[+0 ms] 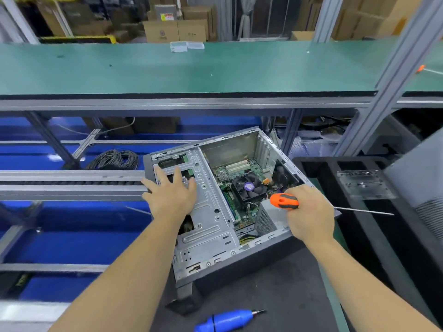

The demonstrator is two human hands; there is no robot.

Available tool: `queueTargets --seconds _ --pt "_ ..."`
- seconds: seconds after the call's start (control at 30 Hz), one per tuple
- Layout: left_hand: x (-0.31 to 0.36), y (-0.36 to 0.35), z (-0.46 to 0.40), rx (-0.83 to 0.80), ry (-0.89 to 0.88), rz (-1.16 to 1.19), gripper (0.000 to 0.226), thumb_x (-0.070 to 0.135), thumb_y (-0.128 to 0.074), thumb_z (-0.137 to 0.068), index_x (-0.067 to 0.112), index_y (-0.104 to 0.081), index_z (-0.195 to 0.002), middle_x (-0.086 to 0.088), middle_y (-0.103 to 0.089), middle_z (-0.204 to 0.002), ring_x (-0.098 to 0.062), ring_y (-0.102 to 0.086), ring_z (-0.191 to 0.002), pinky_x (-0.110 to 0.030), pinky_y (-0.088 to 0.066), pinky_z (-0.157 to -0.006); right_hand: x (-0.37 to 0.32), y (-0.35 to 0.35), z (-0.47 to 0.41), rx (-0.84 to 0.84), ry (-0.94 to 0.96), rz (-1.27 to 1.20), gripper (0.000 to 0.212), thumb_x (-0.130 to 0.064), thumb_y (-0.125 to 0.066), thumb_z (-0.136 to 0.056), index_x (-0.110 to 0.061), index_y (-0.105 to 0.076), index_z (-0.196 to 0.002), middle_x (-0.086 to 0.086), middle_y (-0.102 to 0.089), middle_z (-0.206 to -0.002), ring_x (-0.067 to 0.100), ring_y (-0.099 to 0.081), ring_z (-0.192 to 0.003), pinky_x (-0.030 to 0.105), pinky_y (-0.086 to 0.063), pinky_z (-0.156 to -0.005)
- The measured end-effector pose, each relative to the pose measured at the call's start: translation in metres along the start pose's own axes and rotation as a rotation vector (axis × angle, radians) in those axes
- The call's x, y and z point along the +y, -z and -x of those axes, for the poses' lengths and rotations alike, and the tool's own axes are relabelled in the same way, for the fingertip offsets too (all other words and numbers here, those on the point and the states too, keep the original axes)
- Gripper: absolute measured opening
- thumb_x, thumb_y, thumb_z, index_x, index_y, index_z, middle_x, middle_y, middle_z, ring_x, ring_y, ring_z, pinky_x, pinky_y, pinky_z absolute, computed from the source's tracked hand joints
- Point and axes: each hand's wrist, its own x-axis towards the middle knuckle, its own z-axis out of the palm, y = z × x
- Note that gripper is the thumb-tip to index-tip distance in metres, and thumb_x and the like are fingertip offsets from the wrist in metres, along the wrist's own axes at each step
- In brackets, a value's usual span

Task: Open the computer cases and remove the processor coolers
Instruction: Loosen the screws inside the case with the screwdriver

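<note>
An opened grey computer case [211, 226] lies on its side on the dark mat, its inside facing up. The black processor cooler fan [249, 188] with a purple centre label sits on the green motherboard [242, 212] in the case's right half. My left hand [170, 192] rests flat, fingers spread, on the metal drive cage at the case's left. My right hand [309, 214] grips an orange-and-black screwdriver [285, 201] just right of the fan; its long shaft points right, away from the case.
A blue electric screwdriver [227, 321] lies on the mat at the bottom edge. A black foam tray [374, 236] with a clear plastic piece [364, 184] stands to the right. A green conveyor [191, 68] runs across the back. Coiled black cable [115, 160] lies at left.
</note>
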Motion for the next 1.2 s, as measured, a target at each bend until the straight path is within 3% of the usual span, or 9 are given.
queueTargets --seconds 0.1,0.23,0.4,0.6,0.73,0.83,0.93,1.1,1.2 --pt "0.005 -0.002 0.009 0.002 0.050 0.009 0.070 0.068 -0.015 -0.096 0.037 -0.010 -0.158 -0.011 0.008 -0.167 -0.053 -0.002 -0.146 -0.063 -0.023 -0.110 0.018 -0.004 -0.007 0.019 0.101 -0.134 0.028 -0.010 -0.047 -0.062 -0.015 -0.070 -0.077 -0.002 -0.063 -0.077 0.023 -0.056 -0.074 0.035 -0.045 -0.063" --pt "0.028 -0.008 0.047 0.000 0.130 0.021 0.075 0.069 -0.017 -0.094 0.033 -0.007 -0.159 -0.019 0.011 -0.165 -0.057 0.007 -0.144 -0.068 -0.015 -0.111 0.046 0.004 -0.058 -0.215 0.122 -0.066 0.024 -0.005 -0.048 -0.065 -0.014 -0.069 -0.072 0.002 -0.064 -0.078 0.032 -0.055 -0.077 0.036 -0.040 -0.069" --pt "0.047 -0.017 0.057 0.007 -0.204 -0.030 0.071 0.065 -0.012 -0.098 0.033 0.006 -0.159 -0.016 0.009 -0.166 -0.039 0.016 -0.151 -0.056 0.015 -0.117 0.039 0.012 -0.068 -0.239 0.030 0.121 0.033 0.009 -0.064 -0.067 -0.009 -0.075 -0.092 0.011 -0.068 -0.101 0.039 -0.057 -0.095 0.047 -0.048 -0.078" --pt "0.007 0.002 -0.019 -0.054 -0.325 -0.085 0.070 0.072 -0.018 -0.095 0.040 -0.012 -0.157 -0.008 -0.013 -0.166 -0.037 -0.015 -0.150 -0.056 -0.016 -0.119 -0.003 0.013 -0.013 -0.228 -0.366 0.312 0.045 -0.015 -0.060 -0.084 -0.031 -0.061 -0.127 0.009 -0.049 -0.131 0.039 -0.047 -0.119 0.052 -0.042 -0.096" --pt "0.012 0.001 -0.028 -0.012 -0.336 -0.179 0.071 0.071 -0.019 -0.093 0.036 -0.020 -0.155 -0.013 -0.029 -0.159 -0.041 -0.033 -0.139 -0.053 -0.027 -0.110 -0.032 0.003 -0.002 -0.169 -0.563 0.081 0.037 -0.009 -0.053 -0.085 -0.021 -0.064 -0.118 0.014 -0.042 -0.142 0.043 -0.056 -0.105 0.046 -0.051 -0.080" --pt "0.023 0.010 -0.022 0.175 -0.413 -0.259 0.045 0.050 -0.034 -0.094 0.022 -0.056 -0.122 -0.008 -0.060 -0.124 -0.032 -0.054 -0.112 -0.046 -0.042 -0.090 -0.038 -0.001 0.000 -0.154 -0.568 0.134 0.026 -0.006 -0.054 -0.084 -0.016 -0.068 -0.104 0.011 -0.047 -0.141 0.042 -0.056 -0.106 0.043 -0.053 -0.075" --pt "0.030 0.015 -0.027 0.302 -0.513 -0.252 0.029 0.036 -0.039 -0.093 0.018 -0.059 -0.104 -0.006 -0.063 -0.108 -0.029 -0.054 -0.102 -0.045 -0.044 -0.086 -0.037 -0.002 0.000 -0.131 -0.567 0.128 0.022 -0.004 -0.056 -0.081 -0.016 -0.068 -0.096 0.009 -0.049 -0.142 0.041 -0.057 -0.100 0.041 -0.052 -0.070" --pt "0.012 0.014 -0.065 0.031 -0.311 -0.119 0.065 0.059 -0.029 -0.098 0.032 -0.019 -0.156 -0.014 -0.026 -0.160 -0.040 -0.033 -0.139 -0.053 -0.030 -0.109 -0.032 -0.008 -0.001 -0.123 -0.534 0.161 0.020 -0.005 -0.059 -0.082 -0.014 -0.069 -0.096 0.008 -0.051 -0.140 0.040 -0.060 -0.100 0.043 -0.055 -0.075" --pt "0.000 0.001 -0.064 0.021 -0.283 -0.142 0.071 0.065 -0.020 -0.097 0.033 -0.007 -0.159 -0.015 -0.027 -0.159 -0.041 -0.032 -0.139 -0.053 -0.026 -0.112 -0.022 -0.009 -0.007 -0.103 -0.466 0.181 0.013 -0.005 -0.060 -0.081 -0.013 -0.067 -0.089 0.009 -0.056 -0.126 0.038 -0.060 -0.089 0.042 -0.051 -0.071"
